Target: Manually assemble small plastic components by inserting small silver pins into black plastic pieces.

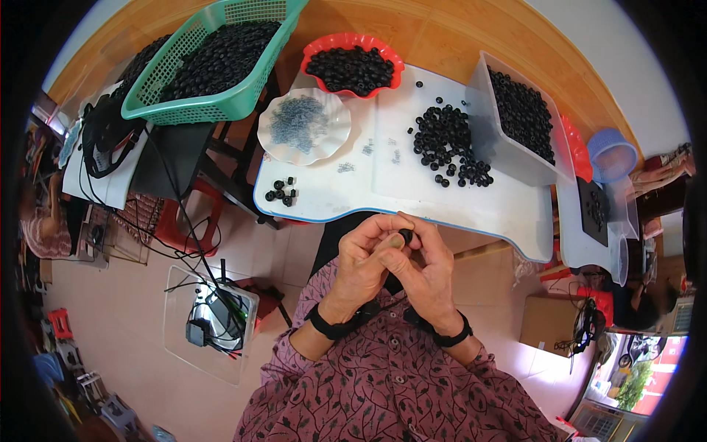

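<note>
Before the near edge of the white table (346, 193), the left hand (361, 259) and right hand (427, 271) pinch a black piece (406, 236). Much seems undone: a small cluster (280, 194) (perhaps finished) at table's left, a large pile (445, 140) rightward.

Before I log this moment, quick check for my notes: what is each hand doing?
Left hand: closed, pinching the small black part.
Right hand: closed, fingers on that same part.
</note>
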Motion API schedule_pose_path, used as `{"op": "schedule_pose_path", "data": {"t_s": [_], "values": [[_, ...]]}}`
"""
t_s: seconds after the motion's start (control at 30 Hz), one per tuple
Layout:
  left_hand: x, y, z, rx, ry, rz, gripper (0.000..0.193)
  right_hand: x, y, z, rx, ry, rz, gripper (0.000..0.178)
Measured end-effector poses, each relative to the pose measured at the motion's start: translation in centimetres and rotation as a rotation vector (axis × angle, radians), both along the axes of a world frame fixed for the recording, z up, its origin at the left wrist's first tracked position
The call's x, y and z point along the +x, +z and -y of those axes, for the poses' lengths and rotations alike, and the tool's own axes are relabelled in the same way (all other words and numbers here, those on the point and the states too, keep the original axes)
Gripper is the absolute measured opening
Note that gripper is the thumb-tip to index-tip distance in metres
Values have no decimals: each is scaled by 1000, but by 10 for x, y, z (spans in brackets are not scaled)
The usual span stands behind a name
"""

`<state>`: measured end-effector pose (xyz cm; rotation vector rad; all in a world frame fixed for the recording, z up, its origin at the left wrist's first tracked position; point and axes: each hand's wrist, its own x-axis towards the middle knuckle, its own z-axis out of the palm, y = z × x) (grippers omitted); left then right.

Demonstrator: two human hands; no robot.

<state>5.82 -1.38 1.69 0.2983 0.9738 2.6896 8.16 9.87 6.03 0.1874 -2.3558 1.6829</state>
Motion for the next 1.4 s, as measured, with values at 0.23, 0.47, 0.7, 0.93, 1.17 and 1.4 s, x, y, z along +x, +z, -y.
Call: {"op": "schedule_pose_path", "data": {"t_s": [0.23, 0.47, 0.7, 0.93, 1.17, 1.4], "values": [[-2, 7, 0, 10, 7, 4, 23, 2, -5, -2, -67, 12, 86, 57], [-8, 1, 7, 219, -146, 103, 25, 2, 3, -9, 85, -8, -154, 56], [-7, 6, 5, 191, -79, 119, 21, -2, 20, -9, 191, -31, -240, 30], [-7, -1, 5, 142, -55, 84, 18, -4, 19, -15, 72, 23, -148, 20], [-7, 1, 3, 98, -64, 100, 20, -9, 6, -22, 48, 15, -198, 13], [-9, -1, 3, -1, 0, 43, 24, -7, 19, -17, 154, -24, -201, 15]]}}
